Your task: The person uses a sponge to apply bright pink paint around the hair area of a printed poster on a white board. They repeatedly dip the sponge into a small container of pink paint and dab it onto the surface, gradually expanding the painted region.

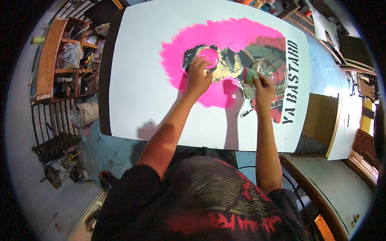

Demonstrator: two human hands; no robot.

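Note:
A white board (136, 80) lies before me with a painted picture (193, 32) in pink, black, gold and red. My left hand (198, 77) curls its fingers at the near rim of a round, pink-looking dish (208, 57), which rests over the dark part of the painting. To the right, my right hand (263, 86) pinches a small flat piece (249, 75), green and pinkish, whose kind I cannot make out. Beside those fingers sits a larger clear round dish or lid (270, 69), over the green and red area.
Black stencilled lettering (291, 82) runs along the board's right side. At left stands a wooden shelf (50, 60) full of clutter, with a paint-stained bucket (85, 113) below it. A grey-topped table (333, 188) is at lower right, near leaning panels (338, 128). Paint containers (263, 6) stand beyond the board.

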